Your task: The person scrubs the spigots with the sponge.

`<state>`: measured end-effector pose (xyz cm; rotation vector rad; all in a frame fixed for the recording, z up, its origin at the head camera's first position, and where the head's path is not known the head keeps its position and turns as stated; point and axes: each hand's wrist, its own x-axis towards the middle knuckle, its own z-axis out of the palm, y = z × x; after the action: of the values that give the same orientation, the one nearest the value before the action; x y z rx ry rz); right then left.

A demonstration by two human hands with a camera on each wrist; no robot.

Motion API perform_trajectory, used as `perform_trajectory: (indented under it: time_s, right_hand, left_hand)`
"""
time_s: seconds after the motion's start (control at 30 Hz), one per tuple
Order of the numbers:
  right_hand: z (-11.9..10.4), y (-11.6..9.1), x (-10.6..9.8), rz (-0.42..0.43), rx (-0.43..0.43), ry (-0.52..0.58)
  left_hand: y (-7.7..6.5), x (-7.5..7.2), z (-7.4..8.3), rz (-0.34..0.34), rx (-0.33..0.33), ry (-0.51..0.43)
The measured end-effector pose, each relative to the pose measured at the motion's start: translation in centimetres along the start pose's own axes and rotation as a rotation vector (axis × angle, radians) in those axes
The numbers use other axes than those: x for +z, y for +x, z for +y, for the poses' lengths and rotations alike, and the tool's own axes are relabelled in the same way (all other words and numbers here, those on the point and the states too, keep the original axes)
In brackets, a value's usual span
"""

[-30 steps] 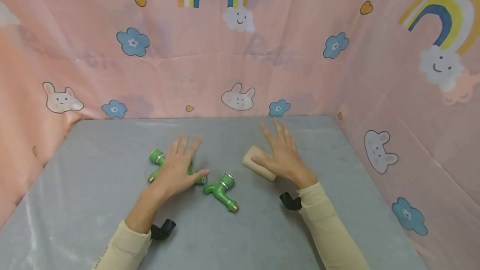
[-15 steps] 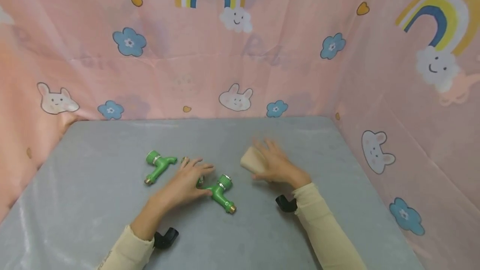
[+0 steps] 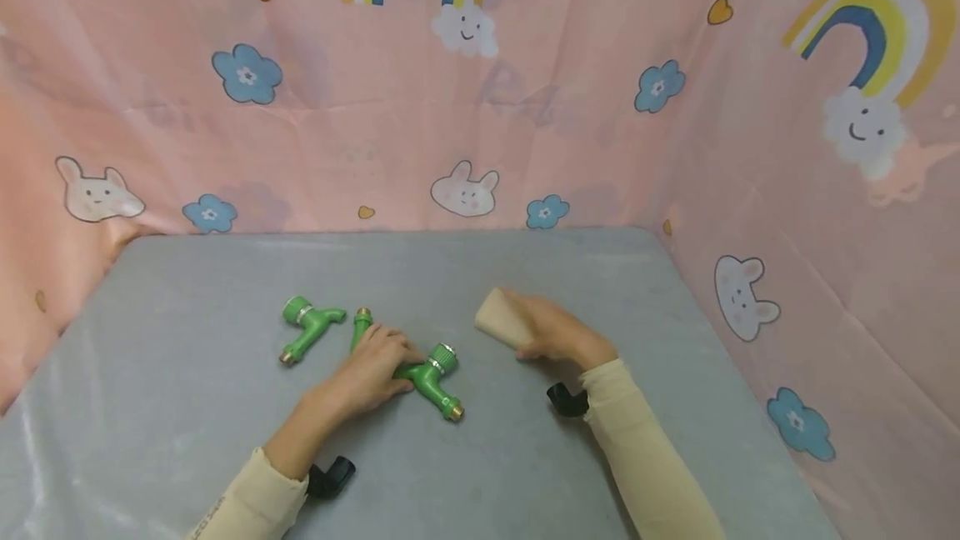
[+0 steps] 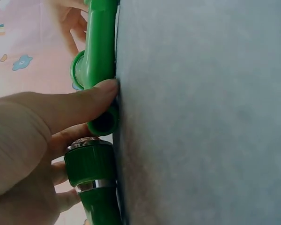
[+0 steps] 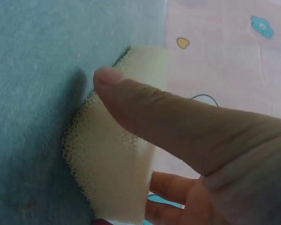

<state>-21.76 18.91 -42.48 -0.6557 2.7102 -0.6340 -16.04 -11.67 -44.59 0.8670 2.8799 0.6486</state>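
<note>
Three green plastic taps with brass-coloured threaded ends lie on the grey table. My left hand (image 3: 375, 369) bends over the middle tap (image 3: 362, 325), covering most of it. In the left wrist view its thumb lies against the spout of the right tap (image 4: 100, 51), with fingers behind the knob of the middle tap (image 4: 91, 164). The left tap (image 3: 309, 327) lies apart from the hand. My right hand (image 3: 558, 333) grips a cream sponge block (image 3: 502, 319); in the right wrist view the thumb crosses the near face of the porous sponge (image 5: 112, 154), fingers behind it.
The grey tabletop (image 3: 480, 473) ends at a pink printed curtain (image 3: 405, 132) behind and on both sides. A black curved piece (image 3: 332, 477) sits at the left wrist, and another black piece (image 3: 567, 400) at the right wrist.
My left hand has come down from above the taps, moved right and bent its fingers over the middle one. The right hand's spread fingers have lowered and closed round the sponge.
</note>
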Motion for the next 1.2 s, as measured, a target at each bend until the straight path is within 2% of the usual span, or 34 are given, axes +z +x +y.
perform_trajectory:
  time_s: [0.23, 0.37, 0.53, 0.67, 0.77, 0.87, 1.07, 1.2]
  right_hand:
    - [-0.1, -0.3, -0.4, -0.022, 0.030, -0.044]
    - [0.1, -0.4, -0.7, -0.010, -0.004, -0.052]
    - [0.0, -0.7, -1.0, 0.090, -0.065, -0.016]
    - [-0.9, -0.9, -1.6, 0.188, -0.078, 0.053]
    - [-1.8, -1.1, -2.0, 0.231, -0.093, 0.098]
    - [-2.9, -1.3, -2.2, 0.274, -0.138, 0.109]
    - [-5.2, -1.3, -1.4, 0.362, -0.295, 0.096]
    - [-6.5, -1.1, -0.4, 0.397, -0.374, 0.043]
  left_hand:
    - [0.3, 0.2, -0.1, 0.050, 0.013, 0.032]
    - [0.3, 0.2, -0.1, 0.080, 0.009, 0.017]
    - [0.4, -0.2, -0.1, 0.164, 0.004, 0.008]
    - [0.5, -0.6, -0.2, 0.233, -0.029, -0.013]
    - [0.6, -0.9, -0.2, 0.259, -0.062, -0.037]
    - [0.6, -1.1, 0.0, 0.282, -0.096, -0.069]
    - [0.5, -1.3, 0.3, 0.337, -0.173, -0.160]
    - [0.6, -1.4, 0.5, 0.374, -0.213, -0.287]
